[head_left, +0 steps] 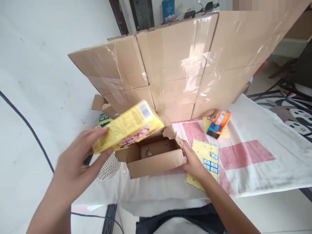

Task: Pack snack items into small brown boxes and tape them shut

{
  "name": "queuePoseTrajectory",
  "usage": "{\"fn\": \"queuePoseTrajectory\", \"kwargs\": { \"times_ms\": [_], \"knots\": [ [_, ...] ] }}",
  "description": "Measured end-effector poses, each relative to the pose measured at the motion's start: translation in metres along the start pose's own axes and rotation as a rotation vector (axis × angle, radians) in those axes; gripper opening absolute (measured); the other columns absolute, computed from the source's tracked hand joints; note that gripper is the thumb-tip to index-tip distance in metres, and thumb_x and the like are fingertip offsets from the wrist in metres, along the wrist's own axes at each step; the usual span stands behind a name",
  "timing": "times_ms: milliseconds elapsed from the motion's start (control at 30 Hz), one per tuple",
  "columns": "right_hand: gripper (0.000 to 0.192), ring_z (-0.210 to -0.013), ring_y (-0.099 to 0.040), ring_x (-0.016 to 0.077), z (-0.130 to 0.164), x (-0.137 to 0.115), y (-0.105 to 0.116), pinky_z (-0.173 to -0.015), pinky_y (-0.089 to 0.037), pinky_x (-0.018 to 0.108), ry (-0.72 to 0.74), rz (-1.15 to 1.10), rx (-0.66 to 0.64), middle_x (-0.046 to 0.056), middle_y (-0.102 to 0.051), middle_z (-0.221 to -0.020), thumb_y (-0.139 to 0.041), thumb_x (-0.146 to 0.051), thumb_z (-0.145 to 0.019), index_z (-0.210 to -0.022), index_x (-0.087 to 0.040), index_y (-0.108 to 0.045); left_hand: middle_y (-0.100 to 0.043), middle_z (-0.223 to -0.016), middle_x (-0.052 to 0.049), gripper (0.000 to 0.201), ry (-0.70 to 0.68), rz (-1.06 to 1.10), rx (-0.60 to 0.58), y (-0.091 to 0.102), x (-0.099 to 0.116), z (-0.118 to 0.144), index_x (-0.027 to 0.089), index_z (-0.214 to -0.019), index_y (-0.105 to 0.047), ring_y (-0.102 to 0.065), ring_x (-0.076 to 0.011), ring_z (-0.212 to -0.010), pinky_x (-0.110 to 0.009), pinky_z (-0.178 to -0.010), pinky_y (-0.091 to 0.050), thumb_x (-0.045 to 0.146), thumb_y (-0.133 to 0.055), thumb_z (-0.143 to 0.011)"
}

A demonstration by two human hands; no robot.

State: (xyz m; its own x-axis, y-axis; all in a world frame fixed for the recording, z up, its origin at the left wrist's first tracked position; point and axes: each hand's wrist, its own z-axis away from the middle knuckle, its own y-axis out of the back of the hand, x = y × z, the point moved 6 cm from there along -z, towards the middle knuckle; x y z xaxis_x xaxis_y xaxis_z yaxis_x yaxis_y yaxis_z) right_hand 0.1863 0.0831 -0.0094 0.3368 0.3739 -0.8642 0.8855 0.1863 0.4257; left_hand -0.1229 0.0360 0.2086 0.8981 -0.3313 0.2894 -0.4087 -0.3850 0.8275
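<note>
My left hand [80, 162] grips one end of a yellow packaged box [129, 126] with red lettering and a barcode, tilted in the air. Below and to its right is a small open cardboard box [156, 164], its flaps spread and its torn edge facing right. My right hand [191, 159] holds that torn right side, thumb and fingers around the cardboard. Inside the cardboard box I see the bare brown bottom with a small pale spot; part of the interior is hidden by the yellow box.
Tall taped cardboard panels [175, 65] stand behind the table. A yellow sheet with stickers [198, 152] and an orange and blue packet [219, 124] lie to the right. A white perforated basket [109, 167] and a green-yellow package [104, 119] sit left, beside the wall.
</note>
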Motion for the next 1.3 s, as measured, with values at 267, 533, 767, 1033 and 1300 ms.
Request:
{"fn": "queuePoseTrajectory", "kwargs": {
  "times_ms": [267,533,767,1033,1300],
  "knots": [
    [0.102,-0.152,-0.034,0.0271,0.002,-0.004,-0.001,-0.125,-0.033,0.051,0.079,-0.018,0.018,0.006,-0.035,-0.163,-0.054,0.002,-0.072,-0.163,-0.036,-0.025,-0.059,-0.147,-0.009,0.045,-0.09,0.006,-0.58,-0.11,-0.015,-0.006,0.026,-0.141,-0.056,-0.062,-0.0277,-0.128,-0.043,-0.103,-0.056,0.043,-0.052,-0.099],
    [0.052,-0.15,-0.039,0.025,-0.004,-0.008,0.018,-0.126,-0.029,0.054,0.083,-0.236,0.064,0.0,-0.044,-0.16,-0.043,-0.025,-0.101,-0.15,-0.04,-0.051,-0.054,-0.153,-0.005,0.039,-0.332,-0.304,-0.379,-0.118,-0.021,0.013,0.034,-0.137,-0.063,-0.05,-0.0287,-0.144,-0.064,-0.127,-0.011,0.037,-0.042,-0.104],
    [0.055,-0.149,-0.041,0.0286,-0.025,-0.023,0.029,-0.128,-0.025,0.055,-0.045,-0.288,0.082,0.003,-0.052,-0.156,-0.052,-0.062,-0.098,-0.145,-0.035,-0.058,-0.067,-0.138,-0.01,0.039,-0.302,-0.329,-0.411,-0.128,-0.024,0.019,0.028,-0.123,-0.072,-0.063,-0.0301,-0.129,-0.067,-0.124,-0.017,0.028,-0.04,-0.102],
    [0.077,-0.155,-0.032,0.0281,-0.067,-0.023,0.018,-0.129,-0.023,0.052,-0.119,-0.39,-0.007,0.003,-0.039,-0.165,-0.065,-0.061,-0.088,-0.157,-0.034,-0.042,-0.072,-0.13,-0.008,0.035,-0.239,-0.31,-0.37,-0.119,-0.017,0.018,0.03,-0.12,-0.073,-0.057,-0.0339,-0.136,-0.074,-0.122,-0.008,0.029,-0.044,-0.101],
    [0.071,-0.152,-0.036,0.0282,-0.079,-0.025,0.014,-0.126,-0.03,0.053,-0.113,-0.351,-0.002,0.0,-0.041,-0.163,-0.062,-0.043,-0.089,-0.157,-0.036,-0.041,-0.076,-0.122,-0.004,0.037,-0.291,-0.19,-0.414,-0.115,0.004,-0.004,0.027,-0.117,-0.072,-0.071,-0.0249,-0.111,-0.05,-0.115,-0.039,0.026,-0.039,-0.099]
  ]
}}
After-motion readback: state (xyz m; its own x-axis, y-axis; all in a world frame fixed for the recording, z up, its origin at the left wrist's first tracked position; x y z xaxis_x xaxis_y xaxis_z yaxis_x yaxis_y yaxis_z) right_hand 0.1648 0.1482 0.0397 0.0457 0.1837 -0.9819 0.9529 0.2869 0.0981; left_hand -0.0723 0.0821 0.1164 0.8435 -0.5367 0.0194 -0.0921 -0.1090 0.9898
